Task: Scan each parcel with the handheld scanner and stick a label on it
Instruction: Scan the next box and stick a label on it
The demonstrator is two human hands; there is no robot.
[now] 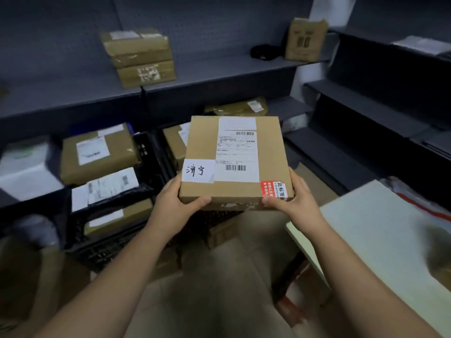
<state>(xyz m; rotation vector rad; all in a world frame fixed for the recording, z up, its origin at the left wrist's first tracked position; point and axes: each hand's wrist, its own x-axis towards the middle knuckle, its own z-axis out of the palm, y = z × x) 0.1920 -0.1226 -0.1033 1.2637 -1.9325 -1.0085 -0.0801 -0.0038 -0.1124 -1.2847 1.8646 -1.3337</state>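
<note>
The left hand (175, 203) and the right hand (296, 198) grip the near corners of a flat cardboard parcel (202, 140), held up in the air. Each thumb is curled over its near edge, and the other fingers are wrapped underneath, out of sight. On the parcel's top are a red sticker (274, 189) by the right thumb, a handwritten white label (198, 170) at the left edge, and a printed shipping label (238, 152). Right of the parcel stands a white table (378, 228). Left of it are black crates (148, 147) of packages, and beyond it a grey shelf (219, 71) with stacked boxes (139, 57).
</note>
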